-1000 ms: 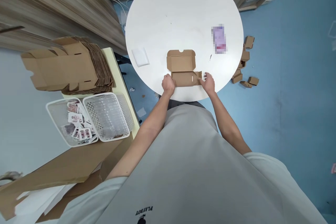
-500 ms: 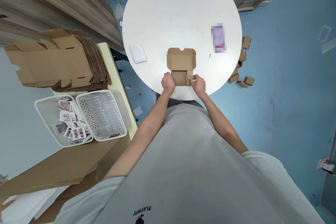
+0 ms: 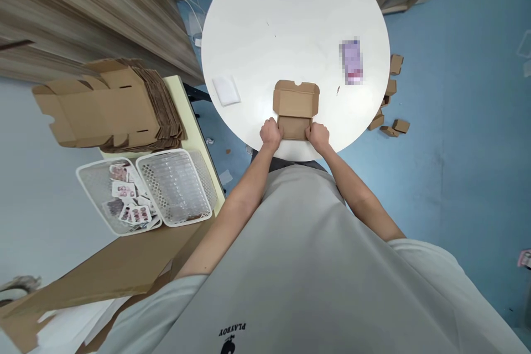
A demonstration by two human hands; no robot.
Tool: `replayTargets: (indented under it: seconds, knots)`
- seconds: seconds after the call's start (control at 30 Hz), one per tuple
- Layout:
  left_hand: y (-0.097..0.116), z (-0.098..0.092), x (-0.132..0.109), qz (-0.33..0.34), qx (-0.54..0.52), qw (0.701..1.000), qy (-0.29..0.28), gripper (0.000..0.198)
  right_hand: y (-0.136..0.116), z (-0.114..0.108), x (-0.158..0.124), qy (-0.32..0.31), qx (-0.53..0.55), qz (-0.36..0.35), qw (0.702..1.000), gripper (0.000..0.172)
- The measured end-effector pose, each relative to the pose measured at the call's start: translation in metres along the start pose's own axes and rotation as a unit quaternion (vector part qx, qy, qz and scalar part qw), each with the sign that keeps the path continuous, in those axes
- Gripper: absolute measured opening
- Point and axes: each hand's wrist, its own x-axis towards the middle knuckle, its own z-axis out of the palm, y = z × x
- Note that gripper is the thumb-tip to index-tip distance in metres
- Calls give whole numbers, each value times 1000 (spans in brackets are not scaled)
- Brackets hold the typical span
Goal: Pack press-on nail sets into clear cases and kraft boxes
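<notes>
small brown cardboard mailer box near front edge of round white table, lid flap up, left hand curled against its left side, right hand curled against its right side, both touching box walls

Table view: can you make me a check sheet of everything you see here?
Surface: round white table.
Job's things: open box, lid up, at the table's near edge.
Clutter: white pad; blurred purple thing.
Grips: left hand and right hand clasp the box's sides.
Cables: white cables on the floor beyond the table.
Surroundings: cardboard stack, two baskets, small boxes on the floor.
</notes>
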Motion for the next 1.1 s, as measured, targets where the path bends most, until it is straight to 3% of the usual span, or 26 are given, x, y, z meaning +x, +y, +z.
replayTargets:
  seconds: [0.27,0.4,0.5,0.6,0.67,0.8,0.93,1.1]
  knots:
    - [-1,-3,3,24,13,1000,-13,27,-8,12,1,-13,-15,31,999,50]
    - [-3,-15,5,40,-7,999,-34,18,-13,7,-3,-11,-19,49,999,53]
    - [-18,-42,15,47,-41,998,-2,36,-13,-1,-11,10,-14,60,998,62]
    - [-42,-82,38,19,-63,989,130,47,-10,-10,-23,33,21,80,996,71]
    - [-58,-110,58,-40,-76,978,191,54,-9,-15,-31,36,51,96,993,71]
    - [-75,-144,95,-140,-82,968,191,66,-9,-23,-49,42,84,133,987,66]
    - [-72,-148,114,-157,-64,972,166,68,-11,-26,-69,53,105,149,982,62]
    - [-64,-144,115,-121,-89,975,163,74,-12,-22,-86,50,123,162,978,56]
